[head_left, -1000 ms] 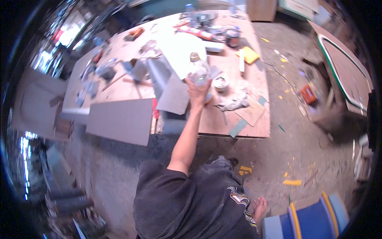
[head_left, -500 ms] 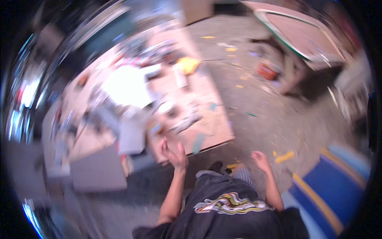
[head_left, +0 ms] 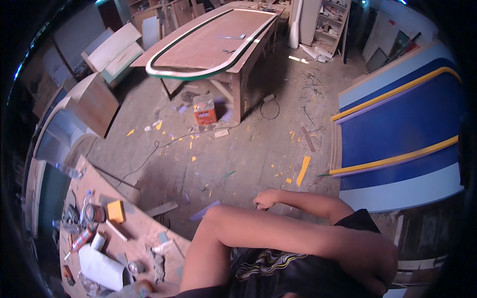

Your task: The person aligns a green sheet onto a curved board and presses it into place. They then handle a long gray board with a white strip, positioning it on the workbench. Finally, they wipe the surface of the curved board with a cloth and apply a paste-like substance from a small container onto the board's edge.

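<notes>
My left arm folds across my chest, its elbow toward the lower left. My left hand point(head_left: 375, 265) lies against the right sleeve point(head_left: 367, 221) of my black shirt, near the upper arm. Its fingers are mostly out of sight. From under that sleeve my right forearm runs leftward, partly behind the left one. My right hand point(head_left: 269, 198) hangs over the floor with curled fingers; a small dark spot shows at the fingertips, too small to name. The black shirt point(head_left: 268, 263) carries a wavy coloured print.
A cluttered workbench point(head_left: 174, 243) stands at lower left, bearing a white sheet point(head_left: 102, 267) and a yellow block point(head_left: 116, 211). Ahead is a long table point(head_left: 198, 44) with a green-edged rim; an orange-red container point(head_left: 204, 110) sits beneath. A blue panel point(head_left: 397, 131) with yellow strips stands right. Scraps and a cable litter the floor.
My view has swung right, away from the workbench. Both hands were apart before my body; now my left arm crosses to the right sleeve, and my right hand has curled.
</notes>
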A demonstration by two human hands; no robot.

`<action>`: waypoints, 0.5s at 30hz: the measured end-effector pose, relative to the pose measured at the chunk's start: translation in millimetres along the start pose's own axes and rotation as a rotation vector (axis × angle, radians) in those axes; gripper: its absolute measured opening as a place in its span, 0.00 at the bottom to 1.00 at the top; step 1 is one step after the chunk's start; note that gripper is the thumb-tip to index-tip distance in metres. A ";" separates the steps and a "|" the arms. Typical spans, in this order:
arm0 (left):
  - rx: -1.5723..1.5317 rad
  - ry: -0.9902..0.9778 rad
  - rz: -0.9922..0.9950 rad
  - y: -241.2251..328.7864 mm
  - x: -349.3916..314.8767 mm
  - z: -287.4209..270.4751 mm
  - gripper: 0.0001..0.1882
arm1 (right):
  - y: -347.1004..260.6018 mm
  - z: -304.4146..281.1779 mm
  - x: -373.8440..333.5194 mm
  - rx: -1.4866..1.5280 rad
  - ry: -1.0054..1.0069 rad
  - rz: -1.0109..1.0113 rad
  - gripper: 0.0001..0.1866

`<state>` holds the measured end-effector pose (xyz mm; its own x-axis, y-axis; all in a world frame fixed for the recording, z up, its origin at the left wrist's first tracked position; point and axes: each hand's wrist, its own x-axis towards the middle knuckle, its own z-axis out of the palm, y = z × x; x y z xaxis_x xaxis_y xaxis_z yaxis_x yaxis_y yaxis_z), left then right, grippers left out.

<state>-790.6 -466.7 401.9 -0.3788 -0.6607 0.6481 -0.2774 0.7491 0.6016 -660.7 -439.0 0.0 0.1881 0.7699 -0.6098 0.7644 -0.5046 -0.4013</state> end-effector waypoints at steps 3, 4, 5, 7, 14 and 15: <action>-0.170 0.020 0.115 -36.5 -6.0 -57.5 0.28 | 79.4 -48.0 -28.9 0.050 0.063 -0.042 0.18; -0.218 0.023 0.144 -49.4 -11.2 -75.9 0.28 | 104.5 -59.6 -39.0 0.064 0.119 -0.082 0.18; -0.267 0.036 0.174 -62.1 -17.3 -93.4 0.29 | 126.0 -68.3 -48.6 0.084 0.145 -0.117 0.18; -0.355 0.044 0.218 -85.1 -31.1 -129.1 0.29 | 168.7 -88.0 -65.0 0.193 0.168 -0.084 0.17; -0.633 0.162 0.329 -151.8 -141.5 -238.6 0.31 | 293.8 -162.1 -101.6 0.500 0.400 0.075 0.19; -0.634 0.183 0.282 -164.0 -173.9 -251.1 0.31 | 311.6 -173.8 -103.7 0.515 0.436 0.097 0.19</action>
<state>-457.6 -486.8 307.8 -0.1908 -0.4855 0.8532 0.3967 0.7569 0.5194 -334.8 -608.2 57.0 0.5551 0.7443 -0.3714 0.3608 -0.6177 -0.6987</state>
